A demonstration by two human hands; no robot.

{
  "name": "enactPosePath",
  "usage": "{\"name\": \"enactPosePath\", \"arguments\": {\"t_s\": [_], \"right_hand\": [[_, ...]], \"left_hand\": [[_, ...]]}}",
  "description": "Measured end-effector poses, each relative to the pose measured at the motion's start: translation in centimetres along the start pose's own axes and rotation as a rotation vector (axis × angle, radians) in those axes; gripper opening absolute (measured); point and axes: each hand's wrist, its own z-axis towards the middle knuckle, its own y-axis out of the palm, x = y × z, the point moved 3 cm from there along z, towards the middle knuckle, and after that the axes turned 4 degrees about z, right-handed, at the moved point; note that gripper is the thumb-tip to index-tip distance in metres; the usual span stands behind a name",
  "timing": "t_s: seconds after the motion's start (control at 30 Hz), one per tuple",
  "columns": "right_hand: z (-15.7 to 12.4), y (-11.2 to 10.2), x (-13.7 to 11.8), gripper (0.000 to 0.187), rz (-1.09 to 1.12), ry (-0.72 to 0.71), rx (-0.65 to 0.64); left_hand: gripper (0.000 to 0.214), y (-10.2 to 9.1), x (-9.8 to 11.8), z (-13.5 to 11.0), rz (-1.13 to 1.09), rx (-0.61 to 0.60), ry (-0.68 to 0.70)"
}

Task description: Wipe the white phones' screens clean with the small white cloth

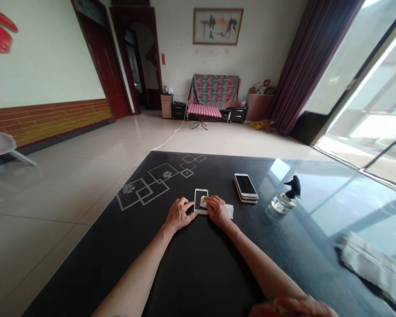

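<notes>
A white-framed smartphone (197,203) with a dark screen lies face up on the black table. My left hand (179,214) rests at its left side, thumb at the bottom corner and fingertips along the edge, gripping it. Under the closed fingers of my right hand (218,211) is a piece of white cloth (203,201), pressed on the right part of the screen. More white material with a zigzag edge (230,210) shows beyond that hand. Right of my hands lies a stack of smartphones (246,186), the top one white with a dark screen.
A clear spray bottle (282,203) with a black trigger head stands right of the stack. A crumpled pale cloth (374,262) lies at the table's right side. Silver square patterns decorate the glossy black table (119,246). Beyond it is a small table with a striped cover (204,110).
</notes>
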Motion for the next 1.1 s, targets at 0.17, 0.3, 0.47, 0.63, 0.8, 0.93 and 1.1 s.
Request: {"name": "enactPosePath", "arguments": {"t_s": [0.17, 0.3, 0.47, 0.63, 0.8, 0.93, 1.1], "right_hand": [[-2.6, -0.6, -1.1, 0.03, 0.028, -0.024, -0.048], [-1.9, -0.5, -0.5, 0.029, 0.039, -0.023, -0.04], [1.2, 0.6, 1.6, 0.028, 0.027, -0.013, 0.004], [3.9, 1.8, 3.2, 0.026, -0.011, 0.032, 0.05], [5.0, 2.0, 3.1, 0.025, -0.06, 0.117, 0.094], [4.1, 1.9, 2.1, 0.026, -0.059, 0.108, 0.088], [0.6, 1.2, -0.1, 0.027, -0.015, 0.039, 0.047]], "left_hand": [[0.036, -0.1, 0.1, 0.1, -0.002, -0.003, 0.006], [0.036, -0.2, 0.1, 0.1, -0.018, 0.003, 0.003], [0.037, -0.2, 0.1, 0.1, -0.017, 0.006, 0.003], [0.038, -0.2, 0.1, 0.1, -0.021, 0.007, -0.002], [0.04, -0.2, 0.0, 0.1, -0.012, 0.0, -0.005], [0.039, -0.1, -0.1, 0.1, -0.006, 0.007, -0.004], [0.038, 0.0, -0.2, 0.0, -0.01, 0.016, -0.004]]}}
